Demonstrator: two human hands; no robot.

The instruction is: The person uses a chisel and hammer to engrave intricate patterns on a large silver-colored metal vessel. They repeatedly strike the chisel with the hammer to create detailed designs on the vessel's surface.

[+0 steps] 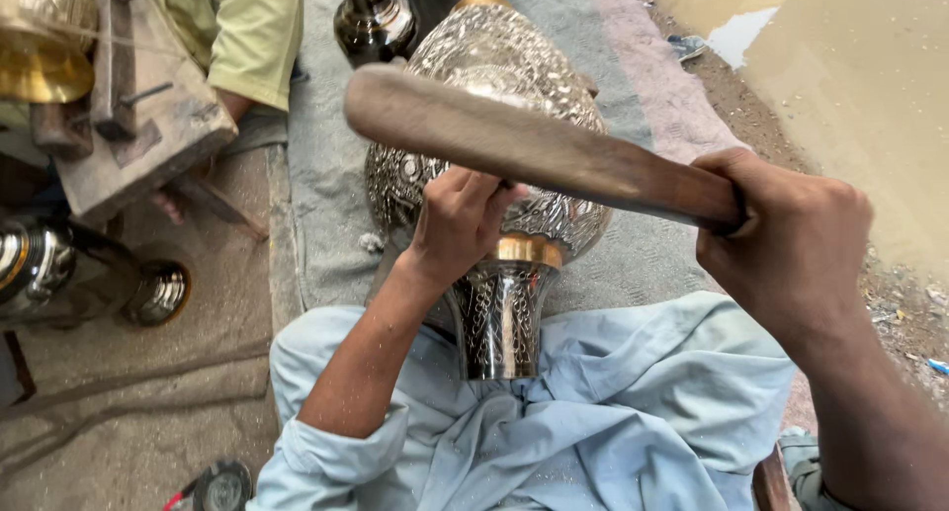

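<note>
Mid-strike on the engraving, I'd judge: right hand (791,244) w/ closed grip on raised wooden mallet (534,145), left hand (457,219) pinching something unseen against engraved metal vase (494,96) lying across lap; next needs square, controlled blow.

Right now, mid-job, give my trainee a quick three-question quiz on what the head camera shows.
1. True or false: the right hand grips a wooden mallet.
2. What does the left hand press against: A) the engraved metal vase, B) the wooden block, C) the puddle?
3. What colour is the band at the vase's neck?

Key: 1 true; 2 A; 3 gold.
</note>
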